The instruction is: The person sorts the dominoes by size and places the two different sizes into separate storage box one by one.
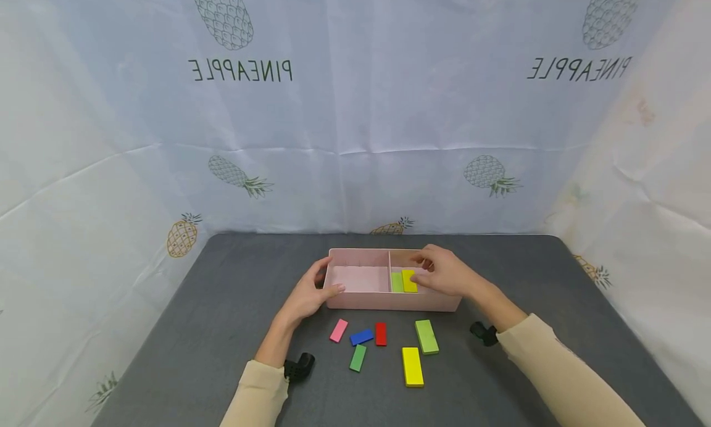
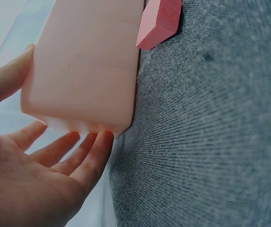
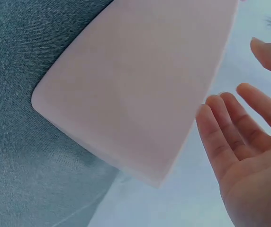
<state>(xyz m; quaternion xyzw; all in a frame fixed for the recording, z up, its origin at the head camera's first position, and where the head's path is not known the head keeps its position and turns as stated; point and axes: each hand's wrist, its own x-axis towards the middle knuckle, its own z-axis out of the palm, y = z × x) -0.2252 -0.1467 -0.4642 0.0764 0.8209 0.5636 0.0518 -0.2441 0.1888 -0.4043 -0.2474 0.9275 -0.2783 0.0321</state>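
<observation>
A pink two-compartment box (image 1: 361, 300) lies across the dark table. My left hand (image 1: 305, 296) grips its left end, thumb over the front rim and fingers against the end wall; the left wrist view shows the fingertips on that wall (image 2: 88, 90). Above the right compartment hovers my right hand (image 1: 444, 273), fingers loosely bent, with nothing between thumb and fingers in the right wrist view. Under it, a yellow block (image 1: 409, 281) and a light green block (image 1: 397, 282) lie side by side against the divider. The compartment's right part is partly hidden by the hand.
In front of the box lie small pink (image 1: 339, 330), blue (image 1: 361, 337), red (image 1: 380, 334) and green (image 1: 358, 358) blocks. Larger light green (image 1: 426, 336) and yellow (image 1: 413, 366) blocks lie to their right. White pineapple-print cloth (image 1: 355, 118) hangs behind the table.
</observation>
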